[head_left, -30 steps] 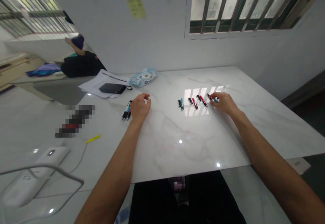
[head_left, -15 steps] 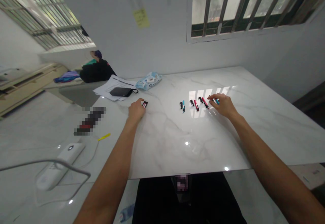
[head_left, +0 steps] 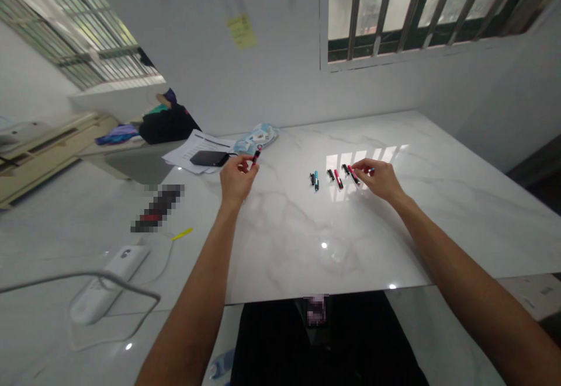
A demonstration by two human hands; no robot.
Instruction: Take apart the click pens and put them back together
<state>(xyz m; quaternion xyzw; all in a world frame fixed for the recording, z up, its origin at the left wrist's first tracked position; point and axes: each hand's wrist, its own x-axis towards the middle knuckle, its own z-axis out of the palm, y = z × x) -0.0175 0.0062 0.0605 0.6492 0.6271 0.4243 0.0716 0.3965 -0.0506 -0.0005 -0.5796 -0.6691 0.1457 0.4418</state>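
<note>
My left hand (head_left: pixel 238 178) is raised a little above the white marble slab (head_left: pixel 302 240), pinching a short black-and-red pen (head_left: pixel 256 154) between thumb and fingertips. My right hand (head_left: pixel 380 178) rests at the slab's middle right, fingers closed on a teal-marked pen (head_left: pixel 371 170), mostly hidden. Just left of those fingertips lies a black-and-red pen (head_left: pixel 353 175). Further left are a red pen (head_left: pixel 338 179), a black pen part (head_left: pixel 330 174) and a teal-and-black pen (head_left: pixel 316 181).
Papers (head_left: pixel 197 148) lie at the slab's far left edge under a black pouch (head_left: pixel 209 158), beside a crumpled plastic packet (head_left: pixel 258 138). A white corded device (head_left: pixel 109 284) and a pixelated dark object (head_left: pixel 156 209) lie left of the slab. A wall stands behind.
My left hand has lifted and moved away from me with the short pen now upright in its fingers. My right hand has shifted slightly left. The view has tilted slightly.
</note>
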